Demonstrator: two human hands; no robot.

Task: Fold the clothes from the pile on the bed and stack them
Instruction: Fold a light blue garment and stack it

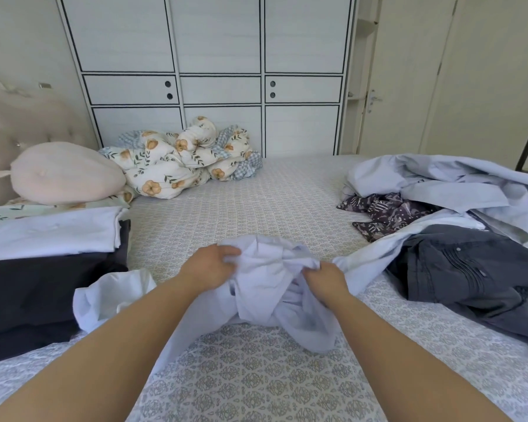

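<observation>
Both hands are bunched into the pale blue shirt (pixel 275 269) right in the middle of the bed (pixel 256 376). The left hand (pixel 209 264) has fingers curled into a wad of cloth at its top edge, and the right hand (pixel 325 280) pinches a fold just beside it. Looks like they're hunting for a collar or seam to shake it flat before folding. One end of the shirt trails off right of the hands toward the unfolded pile (pixel 457 223), so it's probably fresh off that heap. The folded stack (pixel 43 269) sits left of the shirt — dark pieces under, a light one on top — handy for dropping the next one on. Far beyond the shirt there's a floral duvet (pixel 180 159) shoved clear. No labels or writing I can read anywhere.
</observation>
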